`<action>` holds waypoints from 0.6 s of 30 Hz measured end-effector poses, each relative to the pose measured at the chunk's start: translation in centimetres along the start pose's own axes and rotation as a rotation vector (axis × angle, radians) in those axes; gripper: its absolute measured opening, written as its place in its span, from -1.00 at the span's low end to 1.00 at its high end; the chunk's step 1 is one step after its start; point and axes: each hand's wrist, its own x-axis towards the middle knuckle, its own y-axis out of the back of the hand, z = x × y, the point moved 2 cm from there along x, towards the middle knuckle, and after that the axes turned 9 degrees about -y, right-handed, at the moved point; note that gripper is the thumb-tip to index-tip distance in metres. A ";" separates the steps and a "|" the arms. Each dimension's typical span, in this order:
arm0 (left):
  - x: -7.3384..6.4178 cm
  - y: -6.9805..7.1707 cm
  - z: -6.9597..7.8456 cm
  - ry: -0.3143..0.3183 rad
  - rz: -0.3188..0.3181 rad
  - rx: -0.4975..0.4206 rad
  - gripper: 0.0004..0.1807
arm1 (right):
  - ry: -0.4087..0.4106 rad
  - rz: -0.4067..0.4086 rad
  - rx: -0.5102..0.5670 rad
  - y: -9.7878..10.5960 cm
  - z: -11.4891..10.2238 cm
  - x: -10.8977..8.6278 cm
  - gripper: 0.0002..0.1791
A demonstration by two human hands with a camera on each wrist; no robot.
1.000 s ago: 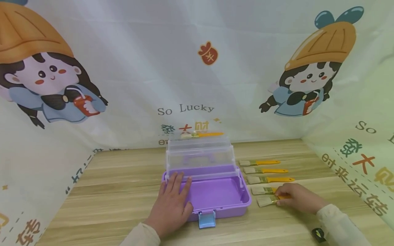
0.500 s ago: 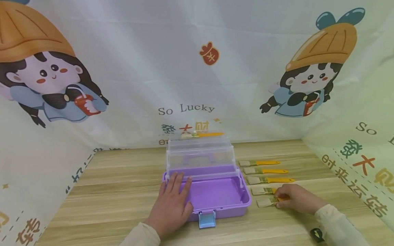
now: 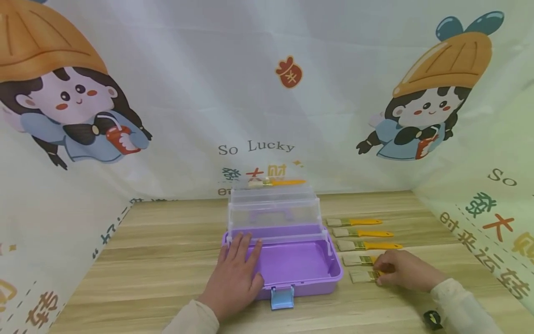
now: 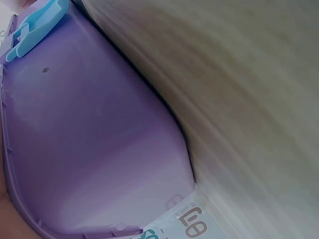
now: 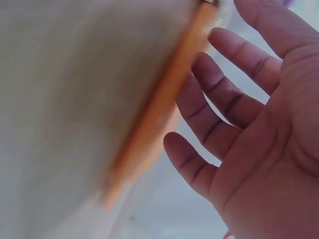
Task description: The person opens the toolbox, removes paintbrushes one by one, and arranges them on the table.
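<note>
My left hand (image 3: 236, 278) rests spread on the left rim of a purple plastic box (image 3: 298, 260), which has a blue latch (image 3: 282, 298) hanging at its front. The box's clear lid (image 3: 273, 204) stands raised at the back. To the right of the box, several flat paintbrushes with orange handles (image 3: 385, 246) lie in a row. My right hand (image 3: 410, 269) is over the nearest paintbrush (image 3: 364, 277), thumb and index finger at its handle beside the ferrule. In the right wrist view its fingers are loosely bent along the orange handle (image 5: 164, 97), fingertips close beside it.
Another paintbrush (image 3: 277, 183) lies level with the top of the raised lid, at the back. A small black object (image 3: 432, 319) sits by my right sleeve. Printed cloth (image 3: 187, 93) walls in the wooden table (image 3: 167, 241) behind and at both sides.
The nearest paintbrush has turned slightly, more in line with the others, and less of its handle shows beside my right fingers. My left hand stays on the box; the head view shifts slightly.
</note>
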 end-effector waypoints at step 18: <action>0.0 0.1 0.1 -0.004 -0.014 0.016 -0.29 | 0.164 0.237 -0.050 6.5 -9.2 8.1 -0.79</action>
